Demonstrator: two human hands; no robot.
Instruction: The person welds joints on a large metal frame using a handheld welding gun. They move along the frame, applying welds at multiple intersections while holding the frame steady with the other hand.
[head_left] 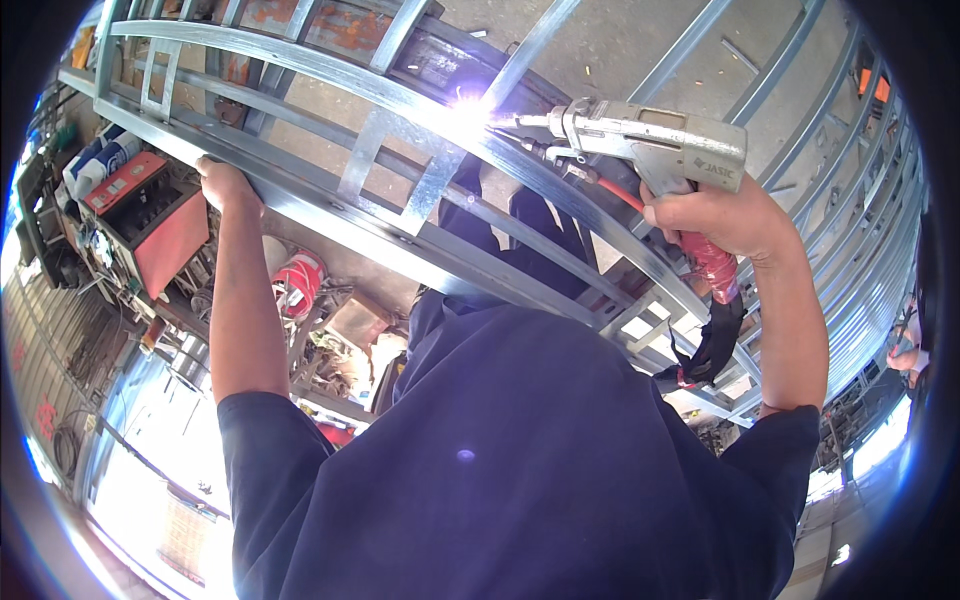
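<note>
My right hand is wrapped round the grip of a grey handheld welding gun, whose nozzle points left. At its tip a bright white-violet glare hides the spot where a crossbar meets a long rail of the metal frame. A red-wrapped cable hangs from below the grip. Farther left, my left hand is closed on the near rail of the same frame, its fingers partly hidden behind the edge. Square tubes and small flat plates make up the frame.
At left stands a red box-shaped machine with a dark front. Near it are a red-and-white bucket and a cardboard box among clutter. Parallel metal bars curve along the right. Another person's hand shows at the far right edge.
</note>
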